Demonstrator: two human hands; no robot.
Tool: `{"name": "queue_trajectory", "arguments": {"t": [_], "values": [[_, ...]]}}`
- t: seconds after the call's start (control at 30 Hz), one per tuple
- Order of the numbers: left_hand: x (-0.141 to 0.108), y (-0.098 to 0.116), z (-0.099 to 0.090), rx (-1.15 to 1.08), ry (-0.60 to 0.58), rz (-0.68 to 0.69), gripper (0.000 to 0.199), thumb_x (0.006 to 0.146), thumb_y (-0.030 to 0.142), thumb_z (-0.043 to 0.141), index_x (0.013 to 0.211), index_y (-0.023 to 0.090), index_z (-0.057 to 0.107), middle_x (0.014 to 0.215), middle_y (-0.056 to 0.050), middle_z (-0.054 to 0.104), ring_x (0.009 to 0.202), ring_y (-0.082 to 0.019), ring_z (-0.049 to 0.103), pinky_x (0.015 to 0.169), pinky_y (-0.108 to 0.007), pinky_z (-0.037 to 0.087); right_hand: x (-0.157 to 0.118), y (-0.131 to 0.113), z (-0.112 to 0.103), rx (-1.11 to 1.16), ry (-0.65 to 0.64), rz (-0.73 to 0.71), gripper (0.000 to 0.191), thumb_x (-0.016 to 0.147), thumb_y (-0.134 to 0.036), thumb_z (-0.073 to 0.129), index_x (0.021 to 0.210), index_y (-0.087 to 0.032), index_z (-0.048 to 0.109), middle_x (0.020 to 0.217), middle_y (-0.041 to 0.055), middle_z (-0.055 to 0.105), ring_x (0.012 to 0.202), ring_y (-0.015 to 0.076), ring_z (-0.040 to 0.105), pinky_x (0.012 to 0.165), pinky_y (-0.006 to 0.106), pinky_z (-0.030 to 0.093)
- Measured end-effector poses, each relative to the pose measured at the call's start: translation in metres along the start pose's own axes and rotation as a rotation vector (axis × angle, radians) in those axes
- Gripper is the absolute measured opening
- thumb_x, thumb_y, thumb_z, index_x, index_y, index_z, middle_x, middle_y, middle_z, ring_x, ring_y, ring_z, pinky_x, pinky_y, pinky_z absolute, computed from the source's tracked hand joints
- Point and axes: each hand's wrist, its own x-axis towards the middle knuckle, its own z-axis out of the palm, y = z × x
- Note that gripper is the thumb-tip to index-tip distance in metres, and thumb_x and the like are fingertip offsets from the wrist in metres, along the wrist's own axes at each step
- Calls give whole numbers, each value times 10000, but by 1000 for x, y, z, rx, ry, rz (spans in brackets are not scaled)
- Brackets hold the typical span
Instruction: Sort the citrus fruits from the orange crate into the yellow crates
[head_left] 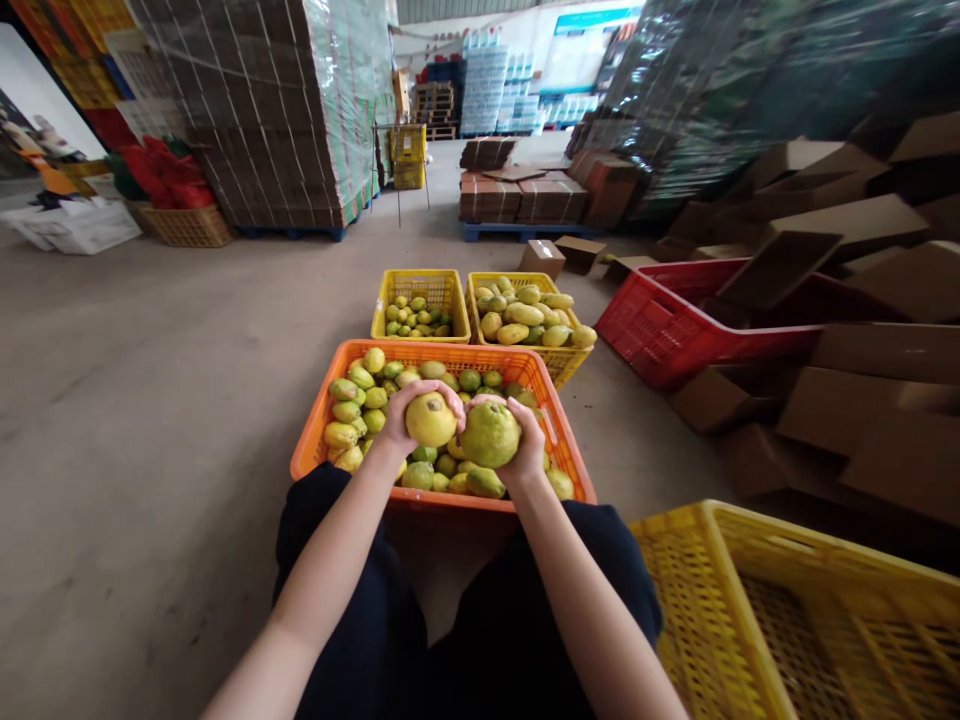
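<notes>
My left hand [409,412] is wrapped around a yellow papaya [430,420], its stem end facing me. In my right hand [528,440] rests a larger green-yellow papaya [490,436] with a bumpy skin. Both fruits are held side by side above an orange crate [309,432]. Many green and yellow papayas fill this crate, and those directly under my hands are partly hidden. The crate stands just in front of my knees.
Beyond the orange crate stand two yellow crates, the left crate [381,305] with small fruits and the right crate [556,366] heaped with longer ones. At right are a red crate [645,335], piled cardboard boxes [862,420] and a near yellow crate [712,560]. Wrapped pallets stand farther back.
</notes>
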Motion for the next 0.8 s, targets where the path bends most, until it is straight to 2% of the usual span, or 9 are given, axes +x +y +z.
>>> {"name": "queue_trajectory", "arguments": {"t": [0.2, 0.33, 0.47, 0.6, 0.8], "values": [[1, 0, -3, -28, 22, -39, 357, 792, 419, 631, 556, 150, 628, 560, -62, 603, 500, -190, 612, 519, -307, 496, -1, 0, -1, -27, -12, -4, 356, 647, -583, 675, 639, -227, 663, 747, 75, 748, 854, 322, 726, 760, 434, 607], [1, -1, -3, -47, 39, -40, 353, 789, 417, 631, 548, 158, 613, 543, -52, 591, 480, -183, 600, 498, -295, 473, 0, 1, -3, -30, -36, 0, 363, 666, -589, 661, 663, -225, 657, 796, 88, 747, 938, 333, 722, 794, 448, 614], [1, -1, -4, -60, 31, -50, 336, 799, 396, 609, 553, 166, 613, 543, -55, 592, 560, -220, 655, 573, -325, 517, -1, 1, -2, -38, -46, 6, 373, 669, -596, 654, 670, -223, 656, 818, 104, 746, 999, 349, 716, 812, 461, 621], [0, -1, -7, -49, -27, -70, 281, 743, 369, 626, 540, 174, 613, 534, -55, 582, 624, -251, 680, 635, -358, 546, -2, 1, -2, -22, -43, 22, 386, 638, -599, 682, 664, -214, 692, 737, 94, 733, 931, 349, 732, 783, 459, 629], [-4, 0, -12, -49, -65, -94, 344, 769, 376, 577, 479, 198, 521, 480, -39, 516, 471, -194, 580, 553, -339, 498, -4, 2, -5, -34, -102, 35, 406, 644, -592, 682, 705, -196, 747, 676, 82, 712, 794, 317, 728, 716, 443, 622]]}}
